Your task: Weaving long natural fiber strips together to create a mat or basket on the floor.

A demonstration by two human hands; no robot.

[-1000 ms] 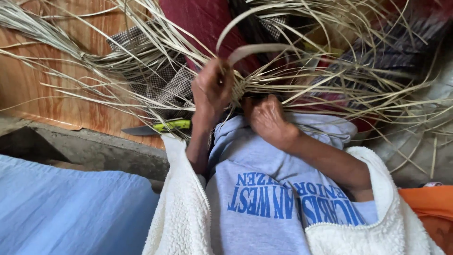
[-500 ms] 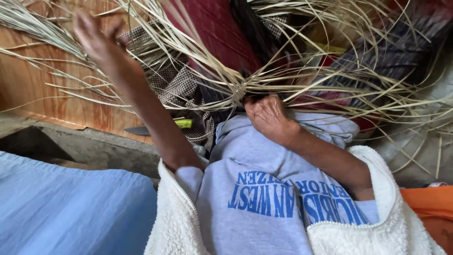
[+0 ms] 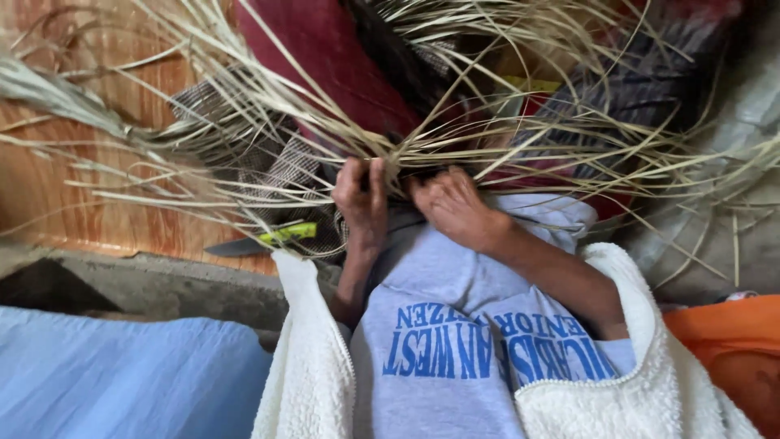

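Observation:
A bundle of long pale straw strips [image 3: 504,134] fans out from a gathered centre just above my lap. My left hand [image 3: 361,199] grips the strips at that centre, fingers curled around them. My right hand [image 3: 451,203] sits right beside it, fingers closed on the same gathered strips from below. Both wrists come out of white fleece sleeves [image 3: 305,341] over a grey printed sweatshirt [image 3: 455,325]. Loose strip ends spread left, right and away from me.
A knife with a yellow-green handle [image 3: 280,236] lies on the wooden floor [image 3: 73,203] left of my hands, partly under checked cloth [image 3: 284,167]. Dark red fabric [image 3: 325,57] lies behind the strips. Blue cloth [image 3: 122,374] is at lower left, orange cloth [image 3: 723,341] at right.
My left hand pulled a strip up at the centre, swung far out to the upper left, then came back to the gathered centre. My right hand stayed in place.

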